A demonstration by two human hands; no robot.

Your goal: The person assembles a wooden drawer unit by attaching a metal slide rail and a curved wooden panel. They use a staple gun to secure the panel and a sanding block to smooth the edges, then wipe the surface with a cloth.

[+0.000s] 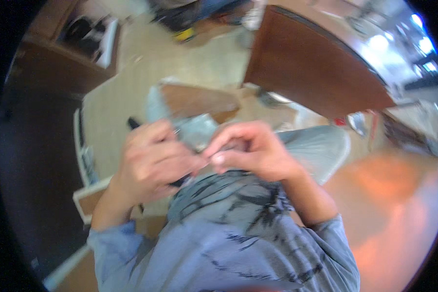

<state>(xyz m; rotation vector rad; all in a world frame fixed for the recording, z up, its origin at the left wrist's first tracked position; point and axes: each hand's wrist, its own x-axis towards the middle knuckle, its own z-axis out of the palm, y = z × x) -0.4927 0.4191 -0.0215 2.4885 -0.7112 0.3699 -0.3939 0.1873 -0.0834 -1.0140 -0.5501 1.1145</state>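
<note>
Head view, the single view. Two bare hands are counted, close together in front of the torso, with their fingertips meeting or nearly so; blur prevents telling which.

The left hand [153, 160] is curled around one black elongated object [133, 123]. One dark end shows past the knuckles on the far side, and a dark part also shows below the fingers on the near side; whether both belong to the same piece cannot be confirmed. The right hand [253, 151] has its thumb and forefinger brought together at the tips, beside the left fingertips. Whether it pinches any small item cannot be told.

Just beneath the hands is one shirt [228, 233], grey-blue with black markings. To the right of the right hand, one knee in pale grey trousers [321, 151] is visible. Beyond the hands, one brown flat piece [199, 100] lies with pale, plastic-like material [155, 104] at its left edge.

Farther out, beyond and right of the right hand, stands one large reddish-brown furniture panel [311, 58]. Well to the left of the left hand is one dark brown panel [39, 136]; nearer, just left of the left wrist, is one white-edged box-like part [90, 197]. Far beyond the hands, one small yellow item [184, 35] shows above the pale floor [136, 63]; its kind is too blurred to state.
</note>
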